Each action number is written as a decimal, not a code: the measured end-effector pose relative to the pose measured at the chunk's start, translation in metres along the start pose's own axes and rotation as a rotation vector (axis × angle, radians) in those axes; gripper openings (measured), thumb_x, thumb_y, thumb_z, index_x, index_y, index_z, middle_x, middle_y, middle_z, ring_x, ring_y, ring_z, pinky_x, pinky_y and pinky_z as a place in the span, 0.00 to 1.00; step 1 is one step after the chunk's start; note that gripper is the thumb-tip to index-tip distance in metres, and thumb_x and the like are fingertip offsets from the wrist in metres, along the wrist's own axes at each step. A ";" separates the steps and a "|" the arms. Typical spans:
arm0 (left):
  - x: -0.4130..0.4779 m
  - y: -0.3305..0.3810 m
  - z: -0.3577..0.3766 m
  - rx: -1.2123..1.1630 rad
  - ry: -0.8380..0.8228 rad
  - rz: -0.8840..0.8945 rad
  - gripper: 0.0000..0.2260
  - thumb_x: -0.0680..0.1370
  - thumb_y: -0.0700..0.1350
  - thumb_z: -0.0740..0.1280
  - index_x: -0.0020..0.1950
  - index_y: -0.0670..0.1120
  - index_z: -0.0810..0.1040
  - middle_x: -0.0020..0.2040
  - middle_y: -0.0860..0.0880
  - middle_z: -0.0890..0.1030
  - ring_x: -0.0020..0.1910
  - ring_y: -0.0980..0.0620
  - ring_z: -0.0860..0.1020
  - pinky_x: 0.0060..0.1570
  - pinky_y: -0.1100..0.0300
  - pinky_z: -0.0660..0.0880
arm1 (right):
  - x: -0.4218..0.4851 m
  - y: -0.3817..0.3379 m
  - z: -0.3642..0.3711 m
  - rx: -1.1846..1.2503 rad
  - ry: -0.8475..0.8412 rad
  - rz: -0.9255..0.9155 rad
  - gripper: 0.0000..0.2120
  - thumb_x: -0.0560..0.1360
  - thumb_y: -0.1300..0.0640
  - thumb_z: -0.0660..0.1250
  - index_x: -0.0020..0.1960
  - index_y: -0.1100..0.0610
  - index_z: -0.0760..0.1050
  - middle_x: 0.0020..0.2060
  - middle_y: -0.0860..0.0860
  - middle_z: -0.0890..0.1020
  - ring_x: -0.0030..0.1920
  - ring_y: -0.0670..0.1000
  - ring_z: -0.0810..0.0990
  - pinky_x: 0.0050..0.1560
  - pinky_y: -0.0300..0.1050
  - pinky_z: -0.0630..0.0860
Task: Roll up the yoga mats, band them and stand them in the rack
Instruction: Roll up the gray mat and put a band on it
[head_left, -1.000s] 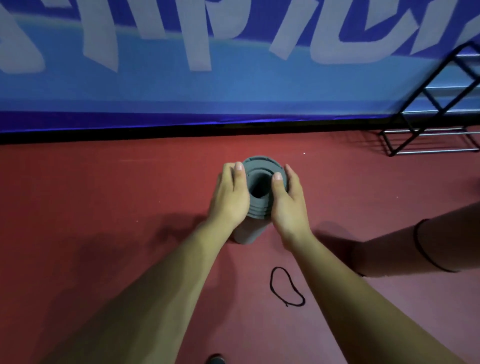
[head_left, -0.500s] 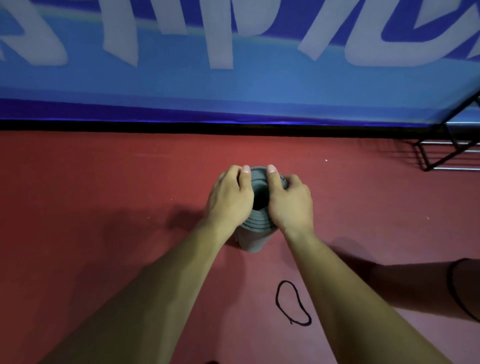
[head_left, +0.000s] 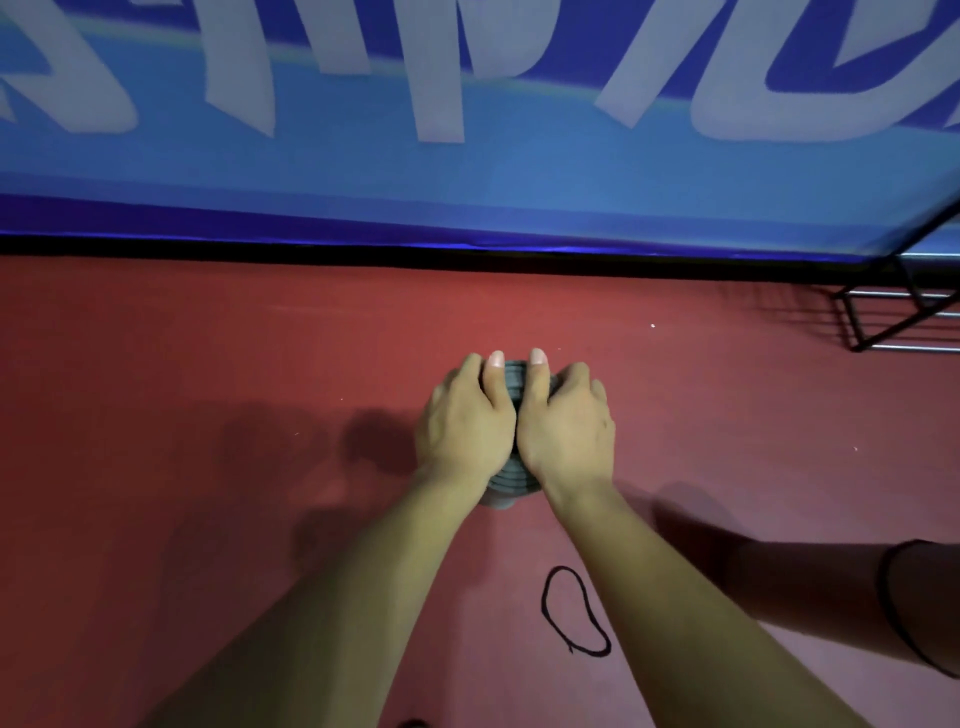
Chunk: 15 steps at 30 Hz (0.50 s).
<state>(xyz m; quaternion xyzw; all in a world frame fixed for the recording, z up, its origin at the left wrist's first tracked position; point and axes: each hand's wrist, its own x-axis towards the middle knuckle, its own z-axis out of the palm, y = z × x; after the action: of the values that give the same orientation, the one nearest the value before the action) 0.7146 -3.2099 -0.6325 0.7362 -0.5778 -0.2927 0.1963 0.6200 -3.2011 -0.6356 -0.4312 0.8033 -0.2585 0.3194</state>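
A rolled grey foam yoga mat (head_left: 512, 477) stands on end on the red floor (head_left: 208, 395), mid-scene. The left hand (head_left: 464, 422) and right hand (head_left: 570, 422) clasp its top, thumbs over the end. A thin black band loop (head_left: 571, 609) lies nearer; a black metal rack (head_left: 894, 318) stands far right.

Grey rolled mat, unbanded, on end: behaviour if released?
Likely springs looser: the rolled mat shows stepped spiral layers, and the band lies on the floor. Probably tippy, standing on end. Probably compressible foam: left hand and right hand wrap it.
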 end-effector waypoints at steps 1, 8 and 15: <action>0.000 -0.001 0.001 0.017 0.000 0.014 0.17 0.85 0.56 0.50 0.55 0.49 0.74 0.56 0.45 0.80 0.58 0.41 0.76 0.50 0.52 0.68 | 0.000 0.001 0.001 -0.003 0.004 0.003 0.25 0.83 0.35 0.52 0.55 0.56 0.71 0.53 0.56 0.76 0.50 0.60 0.76 0.49 0.51 0.66; 0.017 0.001 -0.001 0.087 -0.020 0.006 0.17 0.85 0.57 0.49 0.58 0.49 0.73 0.57 0.47 0.80 0.57 0.41 0.77 0.49 0.51 0.69 | 0.008 -0.011 0.003 -0.046 0.000 0.018 0.23 0.82 0.34 0.52 0.53 0.54 0.70 0.51 0.54 0.75 0.49 0.59 0.77 0.48 0.51 0.70; 0.028 -0.002 -0.001 -0.102 0.012 0.073 0.17 0.85 0.56 0.53 0.52 0.47 0.77 0.54 0.44 0.82 0.57 0.41 0.77 0.52 0.51 0.69 | 0.018 -0.012 0.001 0.096 0.036 0.059 0.24 0.82 0.35 0.56 0.54 0.56 0.75 0.52 0.57 0.80 0.57 0.61 0.78 0.54 0.51 0.70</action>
<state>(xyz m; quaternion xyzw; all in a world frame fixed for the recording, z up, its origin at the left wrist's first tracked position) 0.7214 -3.2368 -0.6392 0.7053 -0.5876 -0.3098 0.2475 0.6195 -3.2227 -0.6325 -0.3867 0.8080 -0.2946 0.3328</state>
